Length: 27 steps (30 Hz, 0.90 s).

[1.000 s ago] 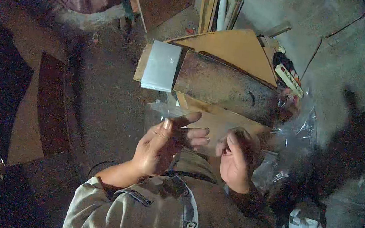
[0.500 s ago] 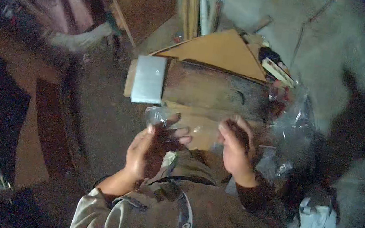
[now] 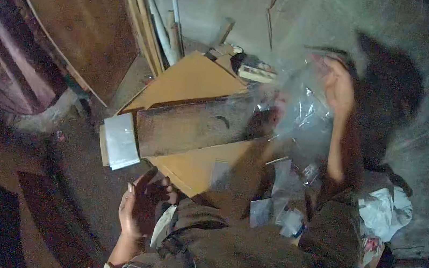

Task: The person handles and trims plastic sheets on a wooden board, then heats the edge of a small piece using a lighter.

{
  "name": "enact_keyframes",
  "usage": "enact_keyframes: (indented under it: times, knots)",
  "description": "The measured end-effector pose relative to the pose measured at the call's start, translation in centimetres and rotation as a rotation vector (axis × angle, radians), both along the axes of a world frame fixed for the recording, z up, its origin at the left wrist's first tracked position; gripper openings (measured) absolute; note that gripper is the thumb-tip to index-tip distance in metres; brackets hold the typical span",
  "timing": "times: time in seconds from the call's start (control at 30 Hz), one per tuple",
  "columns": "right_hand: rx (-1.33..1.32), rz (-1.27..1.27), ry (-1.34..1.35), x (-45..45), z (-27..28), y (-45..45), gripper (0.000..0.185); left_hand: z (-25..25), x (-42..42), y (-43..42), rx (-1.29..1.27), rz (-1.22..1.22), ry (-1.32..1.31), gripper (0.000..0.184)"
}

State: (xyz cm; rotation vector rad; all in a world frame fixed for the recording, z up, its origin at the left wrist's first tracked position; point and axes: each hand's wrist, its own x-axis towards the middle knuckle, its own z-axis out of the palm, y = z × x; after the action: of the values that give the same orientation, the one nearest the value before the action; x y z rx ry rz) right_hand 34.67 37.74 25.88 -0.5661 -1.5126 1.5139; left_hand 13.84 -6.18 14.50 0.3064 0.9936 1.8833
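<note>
My right hand (image 3: 338, 88) is raised at the right, its fingers bent around the upper edge of a large clear plastic bag (image 3: 304, 110). Some of those fingers are blurred. Below and to the left, my left hand (image 3: 141, 205) is held in front of my body with its fingers apart and nothing in them. Close to it lies a stack of flat, whitish plastic sleeves (image 3: 121, 141). A worn wooden board (image 3: 189, 122) rests between the two hands, on flattened cardboard (image 3: 188, 168). Small clear plastic packets (image 3: 262, 212) lie near my lap.
Wooden strips and pipes (image 3: 157, 34) lean at the back beside a brown panel (image 3: 78, 13). Draped cloth (image 3: 17, 64) hangs at the left. A crumpled white bag (image 3: 386, 211) lies at the right. A cardboard flap (image 3: 189, 79) rises behind the board.
My right hand has moved up and right to the large bag. The clear plastic piece by my left hand is gone from there. The view has turned to the right.
</note>
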Motion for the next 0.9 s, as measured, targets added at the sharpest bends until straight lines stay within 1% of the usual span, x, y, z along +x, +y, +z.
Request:
enact_keyframes:
  times: [0.03, 0.07, 0.13, 0.2, 0.27, 0.33, 0.37, 0.43, 0.5, 0.67, 0.77, 0.83, 0.9]
  knots:
    - [-0.054, -0.070, -0.007, 2.1, -1.5, 1.6, 0.019, -0.4, -0.2, -0.1, 0.001, -0.010, 0.001, 0.068]
    - [-0.054, -0.079, -0.006, 4.3, -3.2, 3.1, 0.019, -0.6, -0.2, -0.2, -0.024, -0.015, 0.026, 0.068]
    - [-0.251, -0.245, -0.155, 8.5, -7.3, 6.0, 0.021, -0.9, -0.3, 0.3, -0.055, -0.029, 0.054, 0.068]
    - [-0.254, -0.241, -0.153, 12.1, -10.7, 7.5, 0.023, -1.0, -0.3, 0.7, -0.061, -0.042, 0.055, 0.068]
    - [-0.254, -0.242, -0.152, 15.3, -12.9, 7.9, 0.024, -1.5, 0.0, 1.0, -0.079, -0.039, 0.054, 0.068]
    - [-0.350, -0.346, -0.508, 17.8, -14.7, 7.7, 0.023, -1.6, -0.1, 1.3, -0.104, -0.036, 0.051, 0.068]
    - [-0.394, -0.380, -0.635, 18.9, -15.6, 7.8, 0.023, -1.5, -0.1, 1.5, -0.113, -0.062, 0.063, 0.067]
    - [-0.405, -0.440, -0.670, 20.5, -17.2, 8.1, 0.024, -1.3, 0.3, 2.1, -0.127, -0.096, 0.076, 0.067]
    - [-0.405, -0.496, -0.665, 22.3, -18.6, 8.5, 0.026, -1.0, 1.0, 3.0, -0.167, 0.006, 0.090, 0.070]
    - [-0.379, -0.654, -0.725, 26.0, -21.3, 9.0, 0.032, -1.1, 1.5, 4.1, -0.231, -0.050, 0.090, 0.069]
    - [-0.316, -0.780, -0.829, 27.7, -22.3, 9.5, 0.036, -1.9, 1.4, 4.3, -0.260, -0.083, 0.103, 0.068]
    - [-0.251, -0.890, -0.937, 28.6, -23.1, 9.4, 0.039, -2.2, 1.4, 4.5, -0.268, -0.108, 0.107, 0.068]
    - [-0.165, -1.021, -1.086, 29.4, -23.8, 8.9, 0.042, -2.1, 1.4, 4.7, -0.329, -0.148, 0.176, 0.068]
